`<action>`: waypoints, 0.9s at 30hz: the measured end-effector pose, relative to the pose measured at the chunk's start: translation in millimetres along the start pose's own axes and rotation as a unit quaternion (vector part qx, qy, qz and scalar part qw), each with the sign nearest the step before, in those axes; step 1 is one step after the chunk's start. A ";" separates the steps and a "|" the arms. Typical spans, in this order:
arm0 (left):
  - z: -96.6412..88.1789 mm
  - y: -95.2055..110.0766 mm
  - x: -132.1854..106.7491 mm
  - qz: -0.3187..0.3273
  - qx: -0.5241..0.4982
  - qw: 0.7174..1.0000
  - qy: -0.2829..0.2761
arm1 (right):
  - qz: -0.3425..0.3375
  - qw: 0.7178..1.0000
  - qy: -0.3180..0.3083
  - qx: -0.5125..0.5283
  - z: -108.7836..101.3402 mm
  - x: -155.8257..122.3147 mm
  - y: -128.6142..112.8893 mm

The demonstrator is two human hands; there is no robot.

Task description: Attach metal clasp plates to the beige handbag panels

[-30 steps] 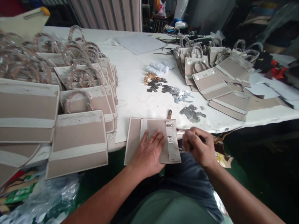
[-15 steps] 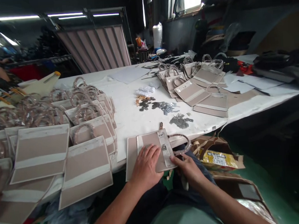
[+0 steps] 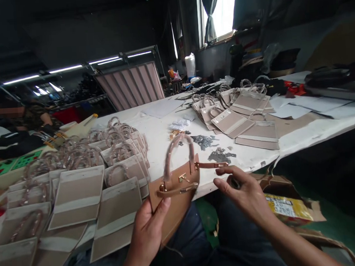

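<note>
My left hand (image 3: 151, 223) grips the lower left edge of a tan handbag panel (image 3: 175, 221), thumb in front, and holds it tilted off the table. The panel's front faces me, with gold fittings, a turn-lock (image 3: 182, 178) and two narrow straps. A film-wrapped handle (image 3: 179, 141) arches above it. One strap (image 3: 211, 165) sticks out to the right. Just beside its tip is my right hand (image 3: 244, 191), thumb and index finger apart; its other fingers curl around a small dark thing, mostly hidden. Grey metal plates (image 3: 218, 156) lie behind the strap.
Stacked bag panels (image 3: 79, 191) with wrapped handles cover the table's left side; more panels (image 3: 237, 119) lie at the back right. Gold fittings (image 3: 175, 134) sit mid-table. An opened carton (image 3: 287, 204) stands below the right edge. Another person (image 3: 41, 117) is at far left.
The panel has been lifted and turned from its pale back to its tan front. My left hand has shifted from lying flat on it to gripping its edge; my right hand has come off it.
</note>
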State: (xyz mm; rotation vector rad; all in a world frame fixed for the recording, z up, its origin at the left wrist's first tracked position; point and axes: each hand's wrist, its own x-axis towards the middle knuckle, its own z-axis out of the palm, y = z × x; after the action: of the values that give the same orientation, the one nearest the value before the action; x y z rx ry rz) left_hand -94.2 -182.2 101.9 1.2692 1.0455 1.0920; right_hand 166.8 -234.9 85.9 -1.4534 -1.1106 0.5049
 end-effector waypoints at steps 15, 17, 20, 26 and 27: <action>10.9 -29.1 21.0 -0.081 -0.069 0.994 0.034 | 0.108 0.990 -0.070 0.053 7.8 19.7 16.2; 14.4 -40.6 26.4 -0.086 -0.073 0.993 0.034 | 0.170 0.977 -0.084 0.098 10.2 22.0 30.6; 20.4 -55.4 32.9 -0.109 -0.107 0.988 0.012 | 0.226 0.957 -0.088 0.161 15.1 24.5 51.9; 25.6 -72.9 37.3 -0.156 -0.193 0.968 0.020 | 0.256 0.941 -0.090 0.203 19.5 26.9 76.7; 26.0 -74.2 37.2 -0.171 -0.207 0.963 0.015 | 0.265 0.939 -0.090 0.201 19.6 27.3 78.5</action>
State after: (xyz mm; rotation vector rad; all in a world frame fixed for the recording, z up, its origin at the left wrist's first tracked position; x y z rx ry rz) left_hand -59.2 -150.3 29.0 0.7086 0.9517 0.9962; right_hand 189.8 -191.4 16.1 -1.3459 -0.6807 1.1933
